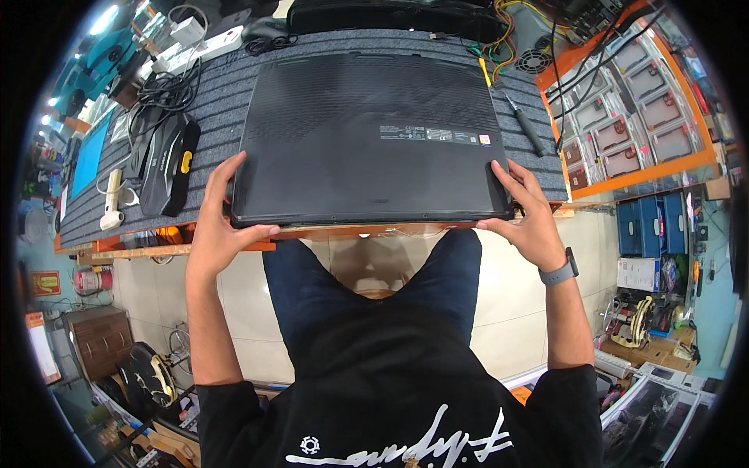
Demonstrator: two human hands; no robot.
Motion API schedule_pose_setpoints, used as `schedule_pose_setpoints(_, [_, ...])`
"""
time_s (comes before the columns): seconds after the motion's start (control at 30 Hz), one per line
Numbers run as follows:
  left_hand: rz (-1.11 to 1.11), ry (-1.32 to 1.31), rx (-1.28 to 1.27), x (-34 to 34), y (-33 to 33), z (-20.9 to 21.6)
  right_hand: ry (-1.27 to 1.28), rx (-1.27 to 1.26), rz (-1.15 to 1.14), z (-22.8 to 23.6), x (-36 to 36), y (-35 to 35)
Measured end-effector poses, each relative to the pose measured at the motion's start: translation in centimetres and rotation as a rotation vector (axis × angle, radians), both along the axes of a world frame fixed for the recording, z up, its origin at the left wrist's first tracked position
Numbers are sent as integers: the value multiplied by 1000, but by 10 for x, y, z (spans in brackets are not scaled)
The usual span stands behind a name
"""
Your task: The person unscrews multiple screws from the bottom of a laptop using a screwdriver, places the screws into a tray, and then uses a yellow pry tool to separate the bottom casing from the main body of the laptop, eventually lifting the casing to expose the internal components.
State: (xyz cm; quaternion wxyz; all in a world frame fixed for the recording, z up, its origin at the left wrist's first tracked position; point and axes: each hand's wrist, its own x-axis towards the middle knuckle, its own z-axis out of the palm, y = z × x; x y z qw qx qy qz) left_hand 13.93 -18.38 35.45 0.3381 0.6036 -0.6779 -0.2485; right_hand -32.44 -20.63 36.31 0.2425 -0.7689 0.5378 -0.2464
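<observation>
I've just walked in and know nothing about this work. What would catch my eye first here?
First, the big black laptop lying bottom side up on the grey ribbed mat, mid-bench. The left hand and the right hand hold its near corners at the bench edge. Next, a black screwdriver right of it, and the orange-framed tray of small boxed parts far right.

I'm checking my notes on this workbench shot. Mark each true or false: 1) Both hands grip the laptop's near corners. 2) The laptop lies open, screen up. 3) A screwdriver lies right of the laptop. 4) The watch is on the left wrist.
1) True: the left hand and right hand hold the near corners of the laptop.
2) False: it is closed, underside up.
3) True: the screwdriver lies on the grey mat.
4) False: the watch is on the right wrist.
</observation>
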Motion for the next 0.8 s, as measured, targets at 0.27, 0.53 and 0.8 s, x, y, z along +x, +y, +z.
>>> schedule_pose_setpoints(0.27, [-98,134,-171,20,-3,-28,-11,-67,8,-8,-2,2])
schedule_pose_setpoints(0.53, [-87,263,-165,16,-1,-35,-220,-30,-33,-20,-1,7])
schedule_pose_setpoints(0.8, [-133,389,-193,19,-2,-42,-418,-131,-96,-33,2,10])
